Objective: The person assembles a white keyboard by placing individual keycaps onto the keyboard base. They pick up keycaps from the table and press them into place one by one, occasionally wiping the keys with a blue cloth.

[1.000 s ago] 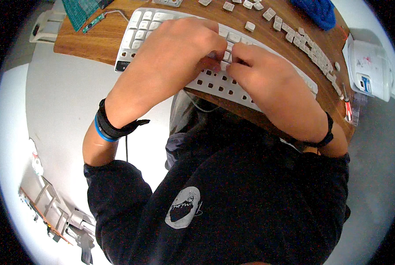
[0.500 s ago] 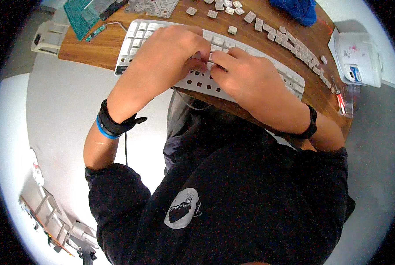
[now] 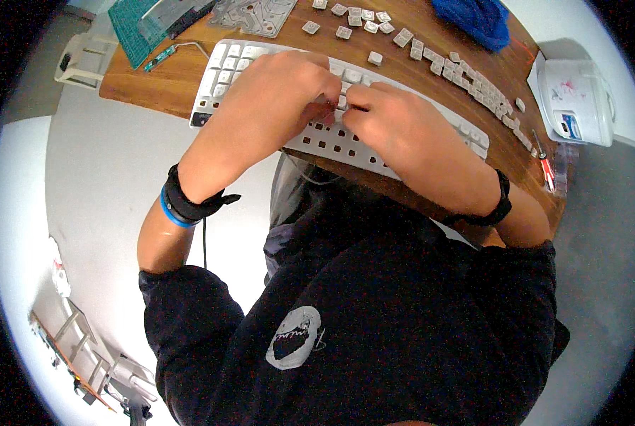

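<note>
A white keyboard (image 3: 324,148) lies along the near edge of the wooden table, with caps on its upper rows and dark open key sockets in the lower ones. My left hand (image 3: 282,89) arches over its left-middle part, fingers curled and tips pressed down among the keys. Just to the right, my right hand (image 3: 395,124) has its fingers bent and drawn together, tips close to the left hand's. Whatever sits between the fingertips of either hand is too small and too covered to make out. Both hands hide much of the keyboard's middle.
Loose keycaps (image 3: 473,84) run in a band along the far right. A red screwdriver (image 3: 546,170) lies at the right edge, near a white bin (image 3: 576,99). Behind are a blue cloth (image 3: 473,21), a metal plate (image 3: 260,15), a green mat (image 3: 129,32) and a teal-handled tool (image 3: 161,58).
The view has shifted slightly, so the table and keyboard sit a little lower and further right. Both hands stay at the keyboard's middle, the right fingers drawn in a bit more.
</note>
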A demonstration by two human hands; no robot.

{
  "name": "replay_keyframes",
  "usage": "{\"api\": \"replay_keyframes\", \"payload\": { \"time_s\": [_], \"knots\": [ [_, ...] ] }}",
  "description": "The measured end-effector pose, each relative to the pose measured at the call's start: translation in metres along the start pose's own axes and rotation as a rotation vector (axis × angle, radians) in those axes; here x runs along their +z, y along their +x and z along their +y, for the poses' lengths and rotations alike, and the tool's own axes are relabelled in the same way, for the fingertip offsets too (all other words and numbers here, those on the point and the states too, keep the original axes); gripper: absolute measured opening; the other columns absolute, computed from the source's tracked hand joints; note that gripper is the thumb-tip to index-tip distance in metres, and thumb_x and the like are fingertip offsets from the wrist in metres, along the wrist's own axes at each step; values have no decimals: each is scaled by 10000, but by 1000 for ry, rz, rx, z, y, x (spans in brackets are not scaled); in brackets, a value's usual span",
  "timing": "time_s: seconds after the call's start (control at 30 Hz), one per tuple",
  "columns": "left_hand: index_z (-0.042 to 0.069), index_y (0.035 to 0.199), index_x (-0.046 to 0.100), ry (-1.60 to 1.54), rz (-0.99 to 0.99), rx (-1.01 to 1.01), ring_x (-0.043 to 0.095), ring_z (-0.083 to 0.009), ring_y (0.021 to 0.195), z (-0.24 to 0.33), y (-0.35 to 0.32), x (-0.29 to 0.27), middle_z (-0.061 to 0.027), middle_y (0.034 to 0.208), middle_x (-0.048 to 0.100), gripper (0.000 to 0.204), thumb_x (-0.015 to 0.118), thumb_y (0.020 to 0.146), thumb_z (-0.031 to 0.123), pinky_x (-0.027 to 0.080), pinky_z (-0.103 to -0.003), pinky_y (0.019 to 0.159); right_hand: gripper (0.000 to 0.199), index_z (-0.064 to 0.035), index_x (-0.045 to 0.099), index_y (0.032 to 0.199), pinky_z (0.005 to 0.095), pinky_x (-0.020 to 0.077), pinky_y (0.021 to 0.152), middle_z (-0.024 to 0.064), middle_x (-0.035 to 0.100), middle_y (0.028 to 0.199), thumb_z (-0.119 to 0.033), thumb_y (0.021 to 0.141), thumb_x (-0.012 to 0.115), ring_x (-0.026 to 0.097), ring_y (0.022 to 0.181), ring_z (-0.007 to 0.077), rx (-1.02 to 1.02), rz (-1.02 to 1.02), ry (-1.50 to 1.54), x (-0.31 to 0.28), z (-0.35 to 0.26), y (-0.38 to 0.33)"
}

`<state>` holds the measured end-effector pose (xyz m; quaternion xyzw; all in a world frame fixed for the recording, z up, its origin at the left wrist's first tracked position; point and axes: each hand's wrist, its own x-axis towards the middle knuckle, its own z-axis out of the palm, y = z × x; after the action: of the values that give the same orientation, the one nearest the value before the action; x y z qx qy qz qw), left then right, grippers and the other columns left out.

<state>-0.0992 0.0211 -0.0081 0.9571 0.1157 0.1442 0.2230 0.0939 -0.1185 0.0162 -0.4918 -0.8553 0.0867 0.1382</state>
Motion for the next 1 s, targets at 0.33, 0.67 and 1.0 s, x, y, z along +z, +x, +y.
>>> {"api": "replay_keyframes", "payload": {
  "time_s": [0.33, 0.67, 1.0],
  "knots": [
    [58, 935, 751, -15, -19, -18, 714, -391, 943, 3, 4, -4, -130, 972, 697, 157, 838, 810, 99, 570, -499, 796, 191, 42, 696, 1005, 414, 650, 782, 161, 656, 1009, -102, 880, 681, 711, 963, 322, 47, 46, -126, 11, -6, -5],
    [52, 907, 729, -36, -7, -26, 703, -381, 933, 6, 2, -3, -116, 893, 661, 104, 789, 846, 110, 566, -495, 784, 174, -5, 631, 1040, 421, 585, 843, 133, 597, 1040, -57, 875, 655, 652, 977, 327, 172, -13, -58, 4, -9, -6],
    [71, 891, 738, -22, 31, -7, 710, -360, 923, 4, 0, 1, -105, 901, 669, 96, 801, 845, 127, 569, -488, 783, 183, -18, 660, 1079, 422, 577, 839, 127, 598, 1042, -51, 900, 639, 656, 1003, 326, 149, -19, 42, 1, -2, -8]
  ]
}}
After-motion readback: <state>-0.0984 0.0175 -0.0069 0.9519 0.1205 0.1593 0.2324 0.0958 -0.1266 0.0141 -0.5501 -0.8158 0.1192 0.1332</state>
